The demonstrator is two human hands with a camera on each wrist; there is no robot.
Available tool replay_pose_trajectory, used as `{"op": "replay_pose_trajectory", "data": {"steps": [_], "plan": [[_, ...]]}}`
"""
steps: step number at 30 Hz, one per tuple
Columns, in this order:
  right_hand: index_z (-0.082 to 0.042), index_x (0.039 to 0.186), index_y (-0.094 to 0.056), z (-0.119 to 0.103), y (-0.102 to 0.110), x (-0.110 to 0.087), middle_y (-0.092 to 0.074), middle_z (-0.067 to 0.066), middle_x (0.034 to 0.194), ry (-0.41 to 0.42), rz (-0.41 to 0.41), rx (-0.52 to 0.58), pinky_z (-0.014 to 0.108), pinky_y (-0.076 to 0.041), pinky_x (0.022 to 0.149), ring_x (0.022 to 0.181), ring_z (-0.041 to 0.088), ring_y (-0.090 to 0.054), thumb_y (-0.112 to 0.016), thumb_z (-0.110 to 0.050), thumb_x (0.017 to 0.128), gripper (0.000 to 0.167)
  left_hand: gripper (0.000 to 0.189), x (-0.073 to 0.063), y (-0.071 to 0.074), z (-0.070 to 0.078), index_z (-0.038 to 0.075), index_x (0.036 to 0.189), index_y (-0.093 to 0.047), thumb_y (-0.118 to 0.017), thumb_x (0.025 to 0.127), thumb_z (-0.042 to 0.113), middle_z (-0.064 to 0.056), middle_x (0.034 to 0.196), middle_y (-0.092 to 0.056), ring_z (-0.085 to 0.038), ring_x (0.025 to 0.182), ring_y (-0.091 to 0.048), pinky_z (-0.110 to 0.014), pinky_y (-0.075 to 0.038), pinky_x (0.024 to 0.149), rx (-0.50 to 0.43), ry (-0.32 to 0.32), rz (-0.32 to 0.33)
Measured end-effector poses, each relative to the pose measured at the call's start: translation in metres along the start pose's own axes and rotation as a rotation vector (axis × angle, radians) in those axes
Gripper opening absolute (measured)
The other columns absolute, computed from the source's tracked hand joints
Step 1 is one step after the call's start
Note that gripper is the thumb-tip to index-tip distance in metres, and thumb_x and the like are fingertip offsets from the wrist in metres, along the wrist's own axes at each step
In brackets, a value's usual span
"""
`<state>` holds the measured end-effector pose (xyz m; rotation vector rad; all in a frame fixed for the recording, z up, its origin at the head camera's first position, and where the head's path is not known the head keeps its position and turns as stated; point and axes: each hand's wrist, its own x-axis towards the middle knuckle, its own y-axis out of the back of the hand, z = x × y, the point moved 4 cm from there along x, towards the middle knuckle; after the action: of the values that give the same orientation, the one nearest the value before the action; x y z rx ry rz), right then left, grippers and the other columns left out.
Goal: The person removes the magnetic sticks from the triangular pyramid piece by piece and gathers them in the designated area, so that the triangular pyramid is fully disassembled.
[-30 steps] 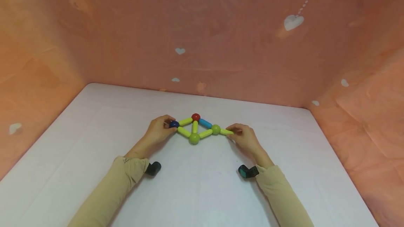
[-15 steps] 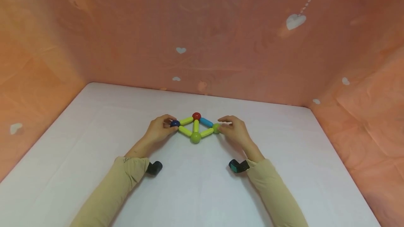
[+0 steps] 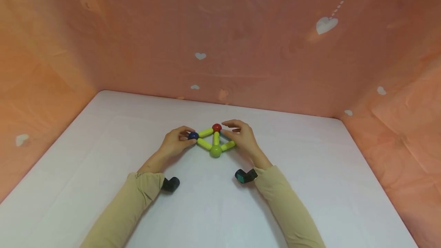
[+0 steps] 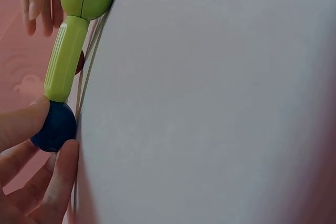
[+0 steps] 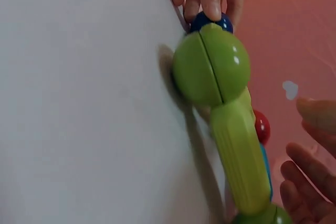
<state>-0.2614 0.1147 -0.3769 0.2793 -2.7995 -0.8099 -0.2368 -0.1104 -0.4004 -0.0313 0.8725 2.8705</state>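
A flat frame of magnetic sticks and balls lies on the white table. My left hand [image 3: 175, 141] pinches its dark blue ball [image 3: 193, 136] between thumb and fingers. Two yellow-green sticks [image 4: 65, 59] run from that ball, one to a red ball [image 3: 216, 127], the other to a green ball [image 3: 215, 150]. Another stick [image 3: 216, 138] joins red and green. Over the right part hovers my right hand [image 3: 244, 137], fingers apart with nothing between them, fingertips near the red ball. It covers most of a blue stick [image 5: 266, 166] and the second green ball [image 5: 268, 216] in the head view.
The white tabletop [image 3: 206, 209] reaches back to an orange-pink cloth [image 3: 220, 41] with heart prints, which hangs behind and at both sides. A black wrist camera [image 3: 171, 184] sits below the left hand, another camera [image 3: 246, 176] below the right.
My right hand has let go of the stick at the right end and moved left across the second green ball towards the red one. The left hand keeps its pinch on the blue ball.
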Motion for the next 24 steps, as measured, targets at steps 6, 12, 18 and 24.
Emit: {"op": "replay_pose_trajectory", "data": {"steps": [6, 12, 18, 24], "plan": [[-0.005, 0.117, -0.066, -0.007, -0.014, 0.011, -0.062, 0.013, 0.122, 0.027, -0.042, 0.011, 0.043, -0.044, 0.1, 0.118, 0.027, -0.055, -0.069, -0.016, 0.088, 0.031, 0.036, 0.001, 0.001, -0.004, 0.005, 0.124, -0.059, -0.066, 0.09, 0.015, -0.022, 0.12, -0.06, -0.034, 0.107, -0.06, -0.045, -0.048, 0.092, -0.017, 0.001, 0.005], [-0.007, 0.116, -0.068, -0.012, -0.027, 0.021, -0.06, 0.012, 0.124, 0.025, -0.106, -0.035, 0.044, -0.041, 0.105, 0.122, 0.026, -0.051, -0.069, -0.018, 0.088, 0.029, 0.035, 0.002, 0.001, -0.005, 0.005, 0.123, -0.06, -0.067, 0.09, 0.016, -0.022, 0.117, -0.061, -0.033, 0.104, -0.061, -0.045, -0.049, 0.091, -0.02, -0.02, 0.014], [-0.009, 0.114, -0.07, -0.015, -0.037, 0.027, -0.061, 0.012, 0.121, 0.042, -0.184, -0.079, 0.041, -0.043, 0.098, 0.112, 0.026, -0.053, -0.069, -0.017, 0.088, 0.027, 0.035, 0.001, 0.002, -0.005, 0.004, 0.122, -0.06, -0.067, 0.09, 0.016, -0.022, 0.117, -0.061, -0.034, 0.104, -0.061, -0.046, -0.049, 0.091, -0.012, -0.033, 0.021], [-0.009, 0.11, -0.072, -0.015, -0.045, 0.029, -0.063, 0.009, 0.108, 0.053, -0.238, -0.107, 0.027, -0.04, 0.077, 0.091, 0.019, -0.051, -0.069, -0.016, 0.088, 0.023, 0.035, 0.0, 0.001, -0.006, 0.004, 0.122, -0.06, -0.067, 0.089, 0.015, -0.022, 0.116, -0.062, -0.034, 0.103, -0.062, -0.046, -0.049, 0.09, -0.026, -0.042, 0.029]]}}
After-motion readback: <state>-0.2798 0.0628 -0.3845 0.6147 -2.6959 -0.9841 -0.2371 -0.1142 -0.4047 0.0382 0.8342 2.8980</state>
